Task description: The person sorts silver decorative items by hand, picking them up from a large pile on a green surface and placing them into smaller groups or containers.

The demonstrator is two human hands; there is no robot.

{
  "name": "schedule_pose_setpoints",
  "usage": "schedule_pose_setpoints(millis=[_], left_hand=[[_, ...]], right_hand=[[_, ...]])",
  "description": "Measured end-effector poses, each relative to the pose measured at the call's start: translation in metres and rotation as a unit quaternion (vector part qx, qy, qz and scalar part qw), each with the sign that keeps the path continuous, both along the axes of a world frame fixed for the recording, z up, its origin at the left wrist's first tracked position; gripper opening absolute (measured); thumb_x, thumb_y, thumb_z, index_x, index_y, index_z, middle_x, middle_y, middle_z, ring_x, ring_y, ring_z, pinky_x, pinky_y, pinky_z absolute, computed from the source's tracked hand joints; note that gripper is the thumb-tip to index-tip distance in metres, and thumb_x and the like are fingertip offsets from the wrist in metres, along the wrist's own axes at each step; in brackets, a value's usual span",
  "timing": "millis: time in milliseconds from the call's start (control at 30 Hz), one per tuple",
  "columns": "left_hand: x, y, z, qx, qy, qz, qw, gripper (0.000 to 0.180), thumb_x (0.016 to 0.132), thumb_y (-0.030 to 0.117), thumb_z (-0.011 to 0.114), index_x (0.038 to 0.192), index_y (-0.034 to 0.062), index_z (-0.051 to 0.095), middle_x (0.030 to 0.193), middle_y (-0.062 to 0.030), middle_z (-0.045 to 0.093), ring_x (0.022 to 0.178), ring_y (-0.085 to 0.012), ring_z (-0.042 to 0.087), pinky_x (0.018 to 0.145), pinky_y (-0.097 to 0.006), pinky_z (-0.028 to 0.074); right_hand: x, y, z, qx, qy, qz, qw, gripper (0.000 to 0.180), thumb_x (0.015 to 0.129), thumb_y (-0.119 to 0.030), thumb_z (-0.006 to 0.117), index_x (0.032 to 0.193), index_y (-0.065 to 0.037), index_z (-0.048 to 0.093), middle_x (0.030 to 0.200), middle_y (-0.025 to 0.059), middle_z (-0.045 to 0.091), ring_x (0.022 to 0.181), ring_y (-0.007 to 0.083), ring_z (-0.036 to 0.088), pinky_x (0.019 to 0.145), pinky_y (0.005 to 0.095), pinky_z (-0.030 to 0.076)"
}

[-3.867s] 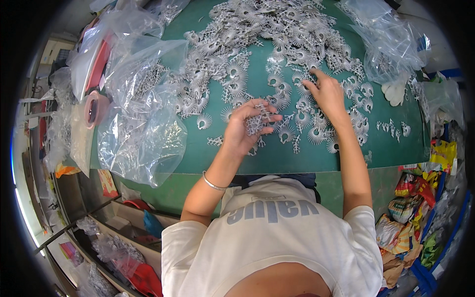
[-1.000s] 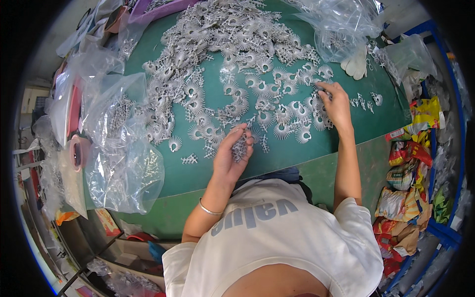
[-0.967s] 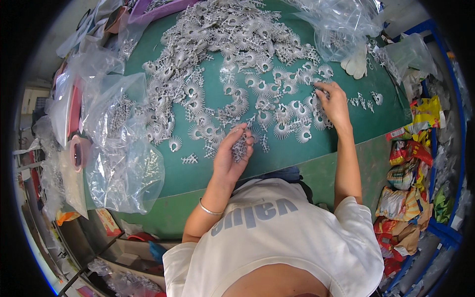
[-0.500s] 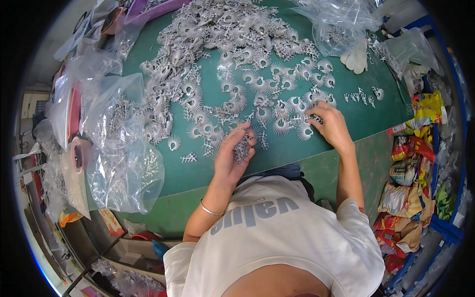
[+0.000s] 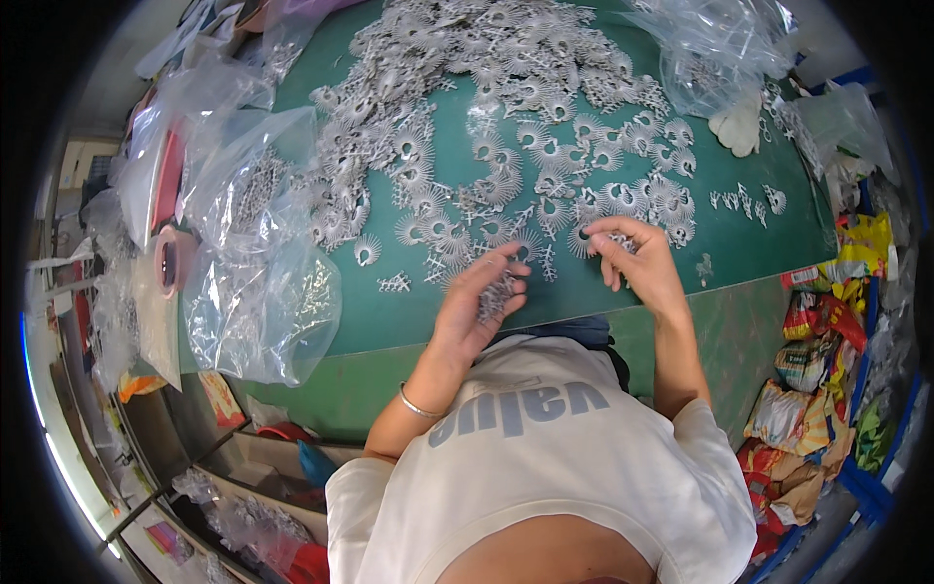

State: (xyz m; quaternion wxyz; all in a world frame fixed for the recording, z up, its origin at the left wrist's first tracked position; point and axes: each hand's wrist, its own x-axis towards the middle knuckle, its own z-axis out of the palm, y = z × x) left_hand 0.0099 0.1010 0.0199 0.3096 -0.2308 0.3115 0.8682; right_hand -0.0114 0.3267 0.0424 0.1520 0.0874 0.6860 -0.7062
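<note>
Right hand (image 5: 637, 265) moved closer to the near tabletop (image 5: 409, 321) edge.
Left hand (image 5: 482, 302) grips metal parts (image 5: 496, 292); right fingers pinch one.

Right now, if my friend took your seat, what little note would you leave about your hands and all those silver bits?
Left hand: cupped, holding a small bunch of silver comb-like parts at the near edge of the green table.
Right hand: fingertips pinching at one part among the spread ones.
Done: one handful gathered; clear bags on the left hold more parts.
Left: a big loose pile covers the far half of the table.
</note>
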Motion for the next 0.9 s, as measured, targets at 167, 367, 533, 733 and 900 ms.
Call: schedule_pose_setpoints(millis=[167,367,533,733,900], left_hand=[[0.015,0.016,0.007,0.104,-0.071,-0.051,0.991,0.031,0.093,0.027,0.048,0.114,0.0048,0.052,0.105,-0.0066,0.058,0.093,-0.0185,0.059,0.08,-0.036,0.051],[0.026,0.018,-0.017,0.125,-0.121,0.068,0.982,0.034,0.092,0.04,0.045,0.111,0.0118,0.052,0.111,-0.005,0.055,0.099,-0.019,0.055,0.082,-0.037,0.046],[0.023,0.001,-0.008,0.201,-0.098,0.046,0.974,0.029,0.092,0.035,0.044,0.105,0.0112,0.056,0.104,-0.0047,0.058,0.095,-0.0189,0.057,0.082,-0.036,0.047],[0.035,-0.01,-0.024,0.217,-0.075,0.093,0.969,0.029,0.092,0.029,0.046,0.109,0.0073,0.055,0.1,-0.0076,0.06,0.092,-0.02,0.06,0.078,-0.038,0.052],[0.042,-0.029,-0.017,0.208,-0.026,0.049,0.976,0.034,0.09,0.029,0.052,0.112,0.0034,0.054,0.096,-0.0094,0.06,0.089,-0.0218,0.061,0.072,-0.039,0.055]], right_hand=[[0.019,-0.051,-0.007,0.163,0.28,0.051,0.945,0.015,0.075,-0.004,0.066,0.09,-0.001,0.063,0.075,0.0071,0.06,0.06,0.0152,0.057,0.051,0.0264,0.043],[0.026,-0.081,0.006,0.277,0.393,0.245,0.842,0.048,0.067,-0.023,0.071,0.108,-0.005,0.054,0.089,0.0073,0.054,0.091,0.0265,0.049,0.08,0.039,0.038],[0.027,-0.091,0.005,0.278,0.436,0.307,0.799,0.044,0.068,-0.018,0.067,0.108,-0.005,0.055,0.103,0.0086,0.049,0.1,0.0294,0.045,0.088,0.0456,0.031],[0.013,-0.1,0.007,0.214,0.432,0.276,0.831,0.027,0.068,-0.009,0.066,0.094,-0.005,0.062,0.098,0.0079,0.054,0.095,0.0277,0.049,0.087,0.0413,0.035],[-0.02,-0.107,-0.012,0.196,0.332,0.163,0.908,0.022,0.068,-0.007,0.067,0.09,-0.005,0.064,0.094,0.0077,0.057,0.09,0.0271,0.052,0.084,0.0355,0.038]])
